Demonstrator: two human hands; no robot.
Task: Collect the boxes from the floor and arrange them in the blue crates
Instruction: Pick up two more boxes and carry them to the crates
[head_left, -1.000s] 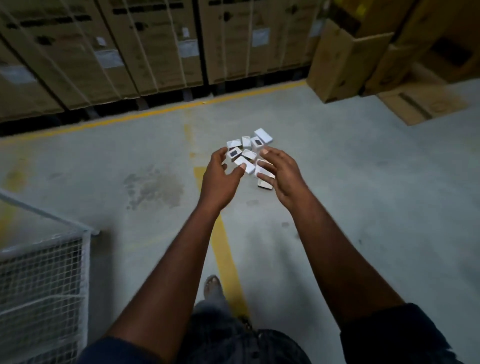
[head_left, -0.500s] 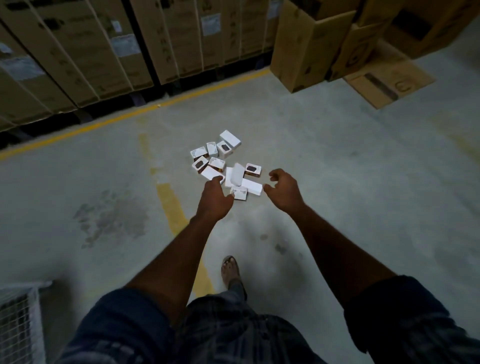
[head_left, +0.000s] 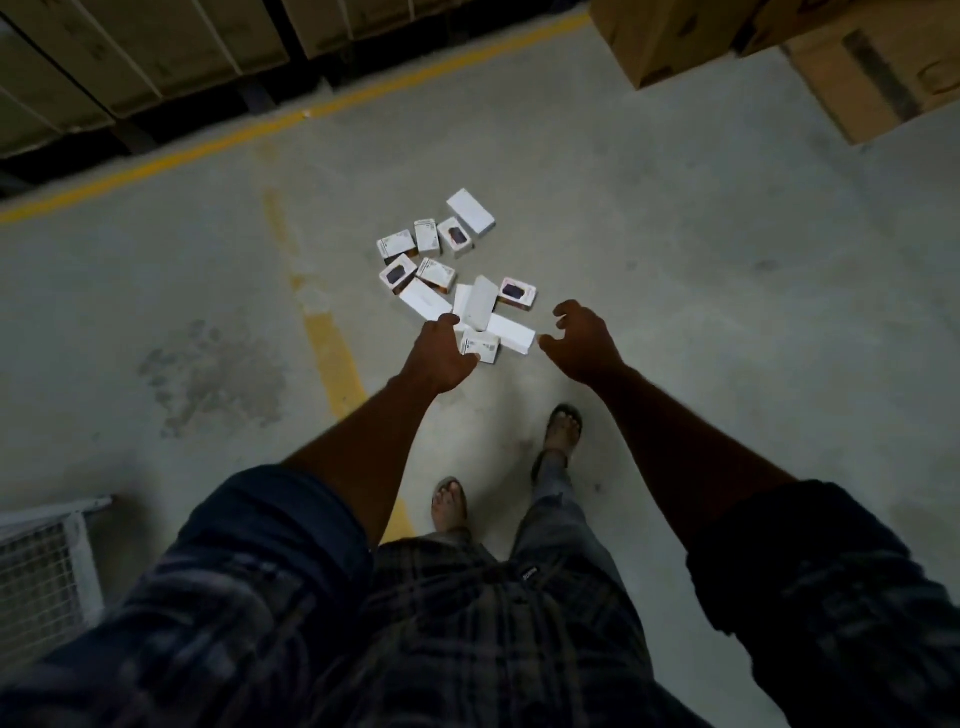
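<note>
Small white cardboard boxes (head_left: 480, 306) lie in a loose cluster on the grey concrete floor (head_left: 727, 312), centre of frame, just right of a worn yellow painted stripe (head_left: 332, 353). Some boxes show a dark printed panel, others are plain white; a few near the bottom of the cluster overlap each other.

Left hand (head_left: 441, 358): fingers loosely curled, nothing in it. It overlaps the nearest white box (head_left: 483, 347) in the view; can't tell if it touches.

Right hand (head_left: 584, 343): fingers spread and half curled, holding nothing, just right of the cluster and clear of it. The hands are apart, with the near edge of the cluster between them.

Two sandalled feet (head_left: 449, 506) are at lower centre. Large brown cardboard cartons (head_left: 130, 52) run along the top left behind a second yellow line (head_left: 208, 148), with more brown cartons (head_left: 660, 41) at upper right. A white wire-mesh cage (head_left: 41, 571) sits at lower left.
</note>
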